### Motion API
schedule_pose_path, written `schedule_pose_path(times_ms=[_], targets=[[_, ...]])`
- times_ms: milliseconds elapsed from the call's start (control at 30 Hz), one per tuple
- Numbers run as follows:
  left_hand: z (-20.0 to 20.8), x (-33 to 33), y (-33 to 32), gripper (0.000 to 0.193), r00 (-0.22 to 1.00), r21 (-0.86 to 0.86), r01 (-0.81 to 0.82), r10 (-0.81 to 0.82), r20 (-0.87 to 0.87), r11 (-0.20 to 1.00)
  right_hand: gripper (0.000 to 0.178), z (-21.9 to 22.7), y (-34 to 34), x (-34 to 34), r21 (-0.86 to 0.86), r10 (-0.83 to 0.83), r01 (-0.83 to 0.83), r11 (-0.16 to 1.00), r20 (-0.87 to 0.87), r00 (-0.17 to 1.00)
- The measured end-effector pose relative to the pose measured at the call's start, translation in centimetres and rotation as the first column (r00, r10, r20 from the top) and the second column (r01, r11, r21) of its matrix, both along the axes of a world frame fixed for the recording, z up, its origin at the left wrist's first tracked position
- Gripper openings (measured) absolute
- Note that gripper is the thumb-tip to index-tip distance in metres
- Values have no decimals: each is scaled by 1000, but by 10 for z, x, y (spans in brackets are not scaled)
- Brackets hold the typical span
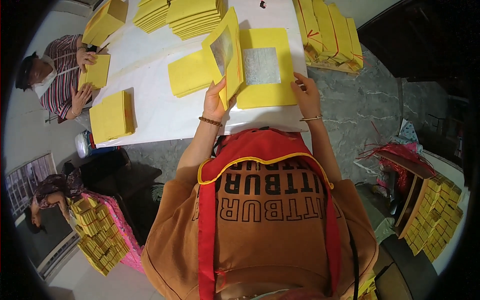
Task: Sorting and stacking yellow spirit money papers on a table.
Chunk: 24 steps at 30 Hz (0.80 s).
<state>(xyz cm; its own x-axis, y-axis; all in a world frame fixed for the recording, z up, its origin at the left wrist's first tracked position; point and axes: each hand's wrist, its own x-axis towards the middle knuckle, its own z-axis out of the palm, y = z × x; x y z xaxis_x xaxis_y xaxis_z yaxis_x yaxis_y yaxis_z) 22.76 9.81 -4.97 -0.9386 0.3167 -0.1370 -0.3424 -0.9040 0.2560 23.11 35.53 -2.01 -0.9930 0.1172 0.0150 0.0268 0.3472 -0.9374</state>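
My left hand [215, 101] is closed round the lower end of a raised bundle of yellow paper sheets [235, 60], which stands tilted on edge. A silver-grey patch shows on its left face. Flat on the table beside it lies yellow paper [265, 95] with a silver-grey square [262, 66] in its middle. At the right edge of this paper is my right hand [307, 96], its fingers bent and thumb and forefinger a little apart; no held object shows in it. Left of the raised bundle rests another low yellow stack [189, 75], partly hidden by it.
The white-covered table [150, 112] bears more yellow stacks [196, 19] [112, 116]. Across its left side, a person in a striped top [59, 75] has both hands on a yellow stack [99, 72]. Red-tied yellow bundles [332, 37] stand right. Another person [50, 192] bends over yellow packets [97, 230] lower left.
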Motion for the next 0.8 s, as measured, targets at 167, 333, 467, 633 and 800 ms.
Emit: schedule_pose_path(times_ms=[167,333,467,633,800], targets=[[6,1,3,34,1000,-65,-20,20,2,998,35,23,-9,7,197,63,-46,979,-81,995],[-6,-2,-3,35,999,-19,34,-35,-35,999,39,18,-3,11,1,110,-110,994,69,992],[0,-3,-1,36,1000,-26,-7,7,19,1000,34,18,9,10,94,126,-124,988,-18,992],[5,-2,2,38,999,-84,-19,23,49,996,29,11,12,11,233,144,-127,964,-54,988],[23,-1,10,28,985,-233,-79,112,134,969,29,0,10,6,231,138,-112,966,-100,985]])
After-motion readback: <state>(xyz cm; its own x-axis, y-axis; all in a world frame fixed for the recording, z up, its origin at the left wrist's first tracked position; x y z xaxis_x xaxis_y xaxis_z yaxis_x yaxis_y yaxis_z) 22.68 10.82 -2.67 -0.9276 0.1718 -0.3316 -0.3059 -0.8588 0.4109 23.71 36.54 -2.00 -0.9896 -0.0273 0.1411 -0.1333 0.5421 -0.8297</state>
